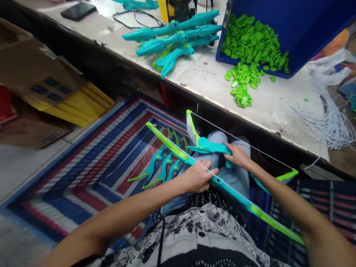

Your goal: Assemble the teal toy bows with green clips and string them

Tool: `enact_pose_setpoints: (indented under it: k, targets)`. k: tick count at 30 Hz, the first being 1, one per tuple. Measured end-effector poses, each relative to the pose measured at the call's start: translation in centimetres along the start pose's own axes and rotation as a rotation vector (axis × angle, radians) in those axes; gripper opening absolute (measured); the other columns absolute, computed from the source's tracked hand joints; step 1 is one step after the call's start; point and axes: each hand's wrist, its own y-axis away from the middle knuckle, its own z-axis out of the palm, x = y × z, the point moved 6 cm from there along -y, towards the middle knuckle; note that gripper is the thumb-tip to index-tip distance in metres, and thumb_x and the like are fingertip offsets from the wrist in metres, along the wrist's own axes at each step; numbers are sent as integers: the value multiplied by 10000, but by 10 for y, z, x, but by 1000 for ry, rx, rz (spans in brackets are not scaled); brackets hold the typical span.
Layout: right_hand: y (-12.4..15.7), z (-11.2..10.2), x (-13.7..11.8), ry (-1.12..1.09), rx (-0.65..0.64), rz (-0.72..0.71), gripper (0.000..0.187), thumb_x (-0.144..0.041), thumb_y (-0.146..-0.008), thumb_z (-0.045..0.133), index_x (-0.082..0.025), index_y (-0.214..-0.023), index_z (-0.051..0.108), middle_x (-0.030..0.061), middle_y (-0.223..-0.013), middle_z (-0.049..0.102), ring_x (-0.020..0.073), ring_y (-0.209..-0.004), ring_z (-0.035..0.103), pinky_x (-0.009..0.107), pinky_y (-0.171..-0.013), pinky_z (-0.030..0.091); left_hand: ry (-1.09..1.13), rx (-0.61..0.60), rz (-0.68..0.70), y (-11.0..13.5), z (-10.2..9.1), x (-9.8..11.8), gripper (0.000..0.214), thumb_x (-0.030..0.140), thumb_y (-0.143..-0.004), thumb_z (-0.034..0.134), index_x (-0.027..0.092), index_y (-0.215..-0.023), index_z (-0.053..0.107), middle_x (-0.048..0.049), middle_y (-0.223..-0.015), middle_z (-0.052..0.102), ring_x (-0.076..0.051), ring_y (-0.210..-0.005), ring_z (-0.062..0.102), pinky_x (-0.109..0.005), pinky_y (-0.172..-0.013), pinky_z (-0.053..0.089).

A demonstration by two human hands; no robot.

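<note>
My left hand [198,176] is closed around the middle of a teal and lime-green toy bow [236,198] that slants across my lap. Its white string runs along the bow. In my right hand [238,155] is the teal grip of a second toy bow [210,145], held just beyond the first one. That bow's white string [244,139] stretches from its left green tip to its right green tip. My right forearm hides part of the second bow. Several finished-looking toy bows [167,163] lie on the striped mat to the left.
On the white workbench [194,76] are a pile of teal bow parts [178,35], a blue bin [294,55] of small green pieces [250,39], a bundle of white strings [330,122] and a phone [78,11]. A striped mat [69,181] covers the left floor beside cardboard boxes [36,66].
</note>
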Motion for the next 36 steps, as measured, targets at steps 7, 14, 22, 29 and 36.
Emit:
enact_pose_setpoints:
  k: [7,14,22,29,36]
  targets:
    - [-16,-36,8,-112,-398,-230,604,-471,-874,500,-183,-1404,464,99,-1319,592,267,-1153,587,332,-952,460,193,-94,-52,-23,-61,-32,616,358,-746,597,243,-1336,464,-75,-1058,529,-224,-858,565,-329,-746,452]
    - [-3,-128,62,-209,-158,-141,571,-482,-861,488,-190,-1350,532,54,-1140,701,239,-1015,663,347,-921,503,179,-245,-125,-80,-57,-71,589,357,-833,473,243,-1408,413,-91,-1177,529,-237,-1020,560,-333,-885,440]
    - [16,-118,71,-230,60,-103,417,-414,-835,538,-211,-1177,660,20,-946,751,212,-833,702,319,-758,544,22,-361,-5,-110,-35,-53,1065,422,-546,802,261,-1474,304,-189,-1388,478,-414,-1248,427,-611,-1021,287]
    - [3,-143,51,-209,237,-158,376,-411,-842,540,-219,-1130,687,24,-945,751,186,-761,696,281,-688,541,106,-448,-109,-137,-17,-25,1099,455,-428,878,160,-1400,456,-228,-1486,352,-498,-1344,273,-659,-998,327]
    - [-29,-158,4,-126,242,-273,349,-397,-847,541,-210,-1095,701,44,-975,747,185,-758,697,277,-683,530,-118,-291,-119,-125,-15,-16,940,407,-571,830,55,-1359,457,-278,-1286,539,-403,-1143,511,-648,-1049,253]
